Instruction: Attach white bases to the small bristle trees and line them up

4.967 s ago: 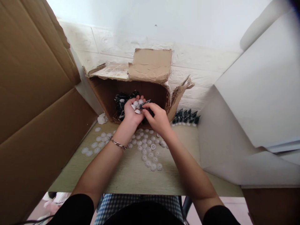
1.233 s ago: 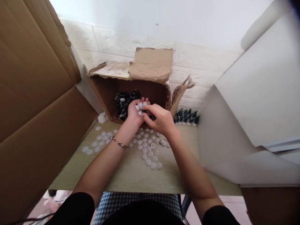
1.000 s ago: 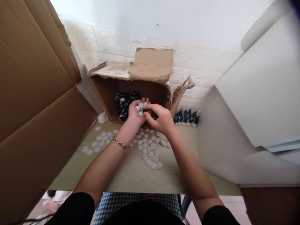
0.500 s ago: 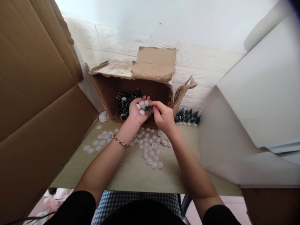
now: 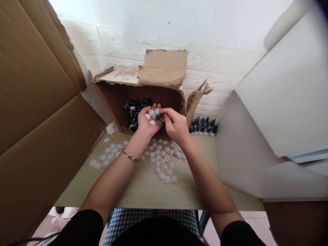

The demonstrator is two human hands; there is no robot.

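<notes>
My left hand (image 5: 145,123) is cupped palm up in front of the torn cardboard box (image 5: 112,99), holding several small white discs (image 5: 151,113). My right hand (image 5: 175,125) pinches a small dark bristly tree piece (image 5: 160,118) against those discs, its fingers closed on it. More dark tree pieces (image 5: 135,108) lie heaped inside the box behind my hands. Many white discs (image 5: 161,160) lie scattered on the table under my wrists. A chain bracelet sits on my left wrist.
A row of small dark trees (image 5: 203,125) stands on the table right of the box. A large brown cardboard sheet (image 5: 38,102) walls off the left. White boards (image 5: 276,102) lean on the right. The wooden table (image 5: 143,191) ends near my lap.
Over five seconds my hands have stayed together before the box. My right fingers have shifted slightly left, working the dark piece against the discs in my left palm. The view moved a little.
</notes>
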